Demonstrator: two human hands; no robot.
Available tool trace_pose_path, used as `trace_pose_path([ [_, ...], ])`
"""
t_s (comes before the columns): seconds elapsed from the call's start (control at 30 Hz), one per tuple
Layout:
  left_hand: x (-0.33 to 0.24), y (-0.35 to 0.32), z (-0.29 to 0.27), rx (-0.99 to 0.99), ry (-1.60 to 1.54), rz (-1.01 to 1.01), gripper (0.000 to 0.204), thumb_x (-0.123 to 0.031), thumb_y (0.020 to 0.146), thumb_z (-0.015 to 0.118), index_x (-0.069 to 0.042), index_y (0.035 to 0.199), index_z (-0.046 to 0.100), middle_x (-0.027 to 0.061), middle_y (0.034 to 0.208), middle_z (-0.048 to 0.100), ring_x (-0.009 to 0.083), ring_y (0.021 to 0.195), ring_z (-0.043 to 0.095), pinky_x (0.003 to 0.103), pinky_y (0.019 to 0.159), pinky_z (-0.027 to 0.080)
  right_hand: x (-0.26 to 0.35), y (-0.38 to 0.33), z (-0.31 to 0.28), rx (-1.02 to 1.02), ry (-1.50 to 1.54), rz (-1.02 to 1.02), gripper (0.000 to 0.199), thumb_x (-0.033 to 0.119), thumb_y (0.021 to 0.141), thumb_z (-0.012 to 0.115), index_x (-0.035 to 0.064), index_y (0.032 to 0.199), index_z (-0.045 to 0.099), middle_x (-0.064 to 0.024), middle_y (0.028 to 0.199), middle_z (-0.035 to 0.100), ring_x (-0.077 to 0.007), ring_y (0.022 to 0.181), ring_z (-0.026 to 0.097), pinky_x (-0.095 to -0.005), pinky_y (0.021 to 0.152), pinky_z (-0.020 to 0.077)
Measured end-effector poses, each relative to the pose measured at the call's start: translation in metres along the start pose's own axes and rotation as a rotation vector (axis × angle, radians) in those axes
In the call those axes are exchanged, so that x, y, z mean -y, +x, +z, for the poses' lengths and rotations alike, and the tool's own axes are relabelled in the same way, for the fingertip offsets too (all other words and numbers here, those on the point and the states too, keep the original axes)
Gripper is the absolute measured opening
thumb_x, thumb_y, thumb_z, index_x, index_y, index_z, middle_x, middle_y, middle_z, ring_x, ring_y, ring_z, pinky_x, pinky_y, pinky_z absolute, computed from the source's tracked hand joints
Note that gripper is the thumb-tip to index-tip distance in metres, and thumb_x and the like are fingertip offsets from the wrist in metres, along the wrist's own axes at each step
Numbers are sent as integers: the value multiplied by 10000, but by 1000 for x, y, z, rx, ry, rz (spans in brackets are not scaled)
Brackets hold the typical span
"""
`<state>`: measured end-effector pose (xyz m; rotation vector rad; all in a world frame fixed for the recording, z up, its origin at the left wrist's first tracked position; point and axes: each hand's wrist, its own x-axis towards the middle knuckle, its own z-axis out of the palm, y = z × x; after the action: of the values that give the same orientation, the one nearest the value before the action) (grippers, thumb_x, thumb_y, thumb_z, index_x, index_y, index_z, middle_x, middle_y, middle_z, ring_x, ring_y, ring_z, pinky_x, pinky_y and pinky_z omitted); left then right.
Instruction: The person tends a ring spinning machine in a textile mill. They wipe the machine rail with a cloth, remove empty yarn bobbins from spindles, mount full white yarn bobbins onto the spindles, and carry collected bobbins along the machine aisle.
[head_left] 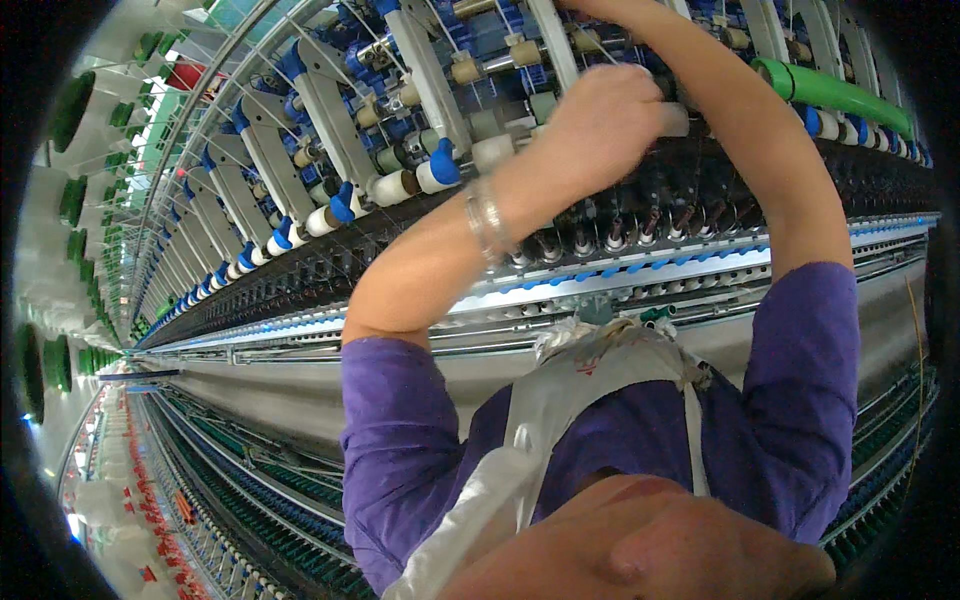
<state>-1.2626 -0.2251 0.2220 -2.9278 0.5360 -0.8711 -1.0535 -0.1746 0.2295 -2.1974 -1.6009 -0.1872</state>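
Observation:
My left hand (612, 112) reaches up to the row of rollers on a long spinning machine (420, 80). Its fingers are curled closed and a little blurred; whatever they may grip is hidden. Right beside the fingers is a pale grey roller (673, 120), and another pale roller (492, 153) lies to the left of the hand. Clear bangles circle my left wrist. My right forearm (715, 75) arches over from the right to the top edge, where the hand passes out of the picture.
White rollers with blue end pieces (437, 168) run along the machine above a dark row of spindles (650, 225). A green tube (835, 95) lies at the upper right. Green-ended bobbins (70, 110) hang far left. Another machine row (250, 480) stands at the lower left.

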Motion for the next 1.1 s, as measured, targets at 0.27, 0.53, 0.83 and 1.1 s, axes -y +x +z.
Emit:
trace_pose_path([
  [0.27,-11,-5,36,-30,75,-62,93,-105,754,610,-87,845,608,65,710,656,234,626,669,357,580,510,-4,-4,0,0,28,26,389,169,899,627,20,557,519,-127,467,390,-226,414,364,-412,453,363],
  [0.53,-8,-8,37,-121,58,-74,90,-106,759,608,-96,847,593,61,678,621,229,615,640,354,575,491,-3,-1,5,38,-49,43,264,165,857,648,23,634,646,-153,595,570,-274,539,531,-438,562,470],
  [0.83,-14,0,37,-14,271,-248,35,-107,773,588,-74,769,579,89,677,620,292,641,647,413,563,510,17,-17,-14,160,-36,65,273,246,888,641,9,770,707,-155,774,646,-284,689,608,-437,640,528],
  [1.1,-22,12,36,23,502,-463,96,-194,834,638,-104,812,616,99,719,634,324,652,630,427,572,500,-3,-165,-92,-589,255,-294,258,267,910,653,18,869,601,-103,685,570,-250,573,524,-396,568,472],
])
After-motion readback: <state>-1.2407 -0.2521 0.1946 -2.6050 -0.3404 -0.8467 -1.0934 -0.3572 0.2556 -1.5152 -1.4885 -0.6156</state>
